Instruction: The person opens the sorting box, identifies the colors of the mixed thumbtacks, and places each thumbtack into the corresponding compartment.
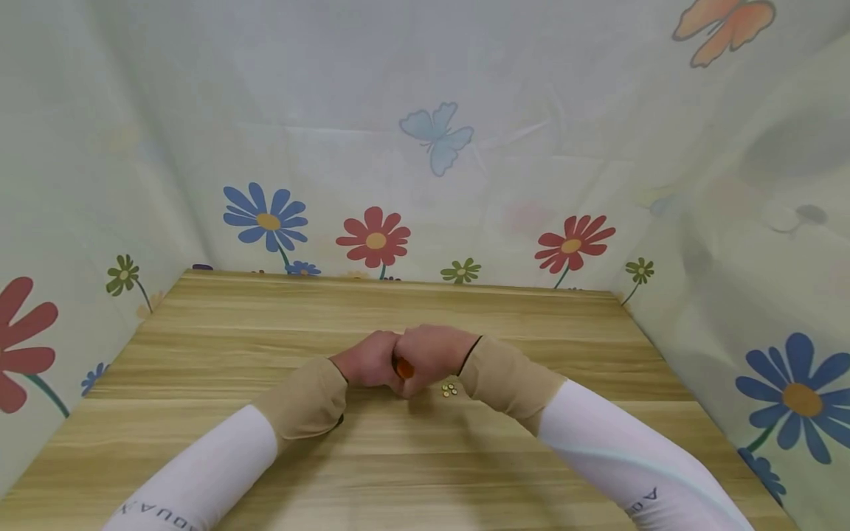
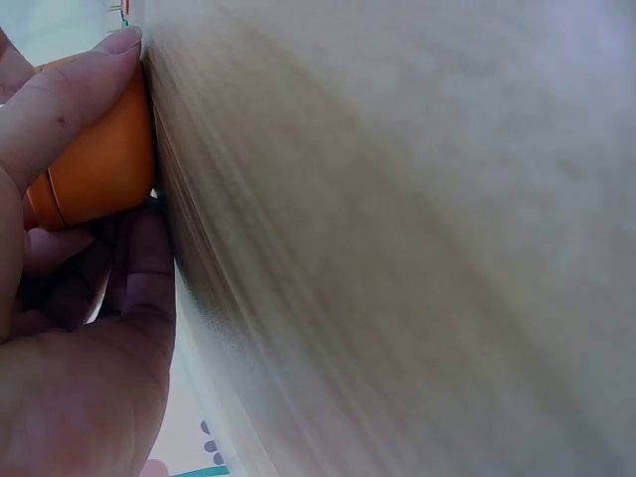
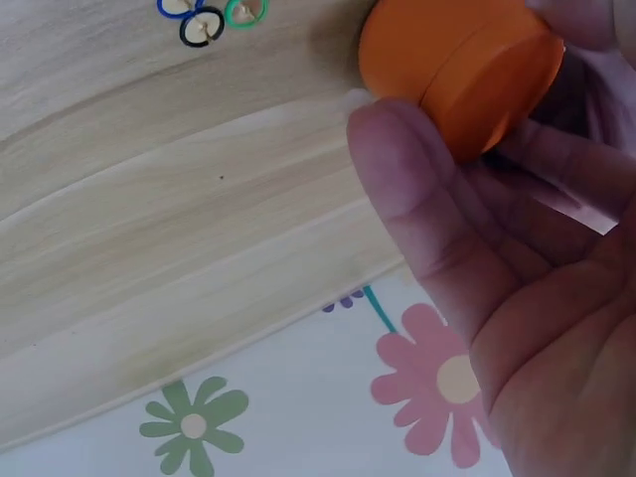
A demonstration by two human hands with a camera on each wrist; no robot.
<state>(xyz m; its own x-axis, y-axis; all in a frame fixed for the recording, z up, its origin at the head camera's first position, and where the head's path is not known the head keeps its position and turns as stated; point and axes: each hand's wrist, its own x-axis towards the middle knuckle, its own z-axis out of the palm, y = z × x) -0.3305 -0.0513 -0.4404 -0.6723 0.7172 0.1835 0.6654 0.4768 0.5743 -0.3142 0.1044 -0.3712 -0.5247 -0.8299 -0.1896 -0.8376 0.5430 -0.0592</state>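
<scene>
A small orange container (image 1: 404,368) with rounded ends and a seam around its middle is between both hands, low over the wooden table. My left hand (image 1: 370,358) grips one end. In the left wrist view its thumb lies across the orange container (image 2: 111,164) and the fingers curl beneath. My right hand (image 1: 434,355) holds the other end, with thumb and fingers around the orange container (image 3: 427,45) in the right wrist view. Whether anything is inside cannot be seen. Several small round pieces (image 1: 449,391) lie beside the right hand; blue, black and green rims (image 3: 202,27) show on them.
The wood-grain table (image 1: 319,310) spreads around both hands. A pale cloth backdrop (image 1: 319,88) printed with flowers and butterflies stands along the table's back edge and both sides.
</scene>
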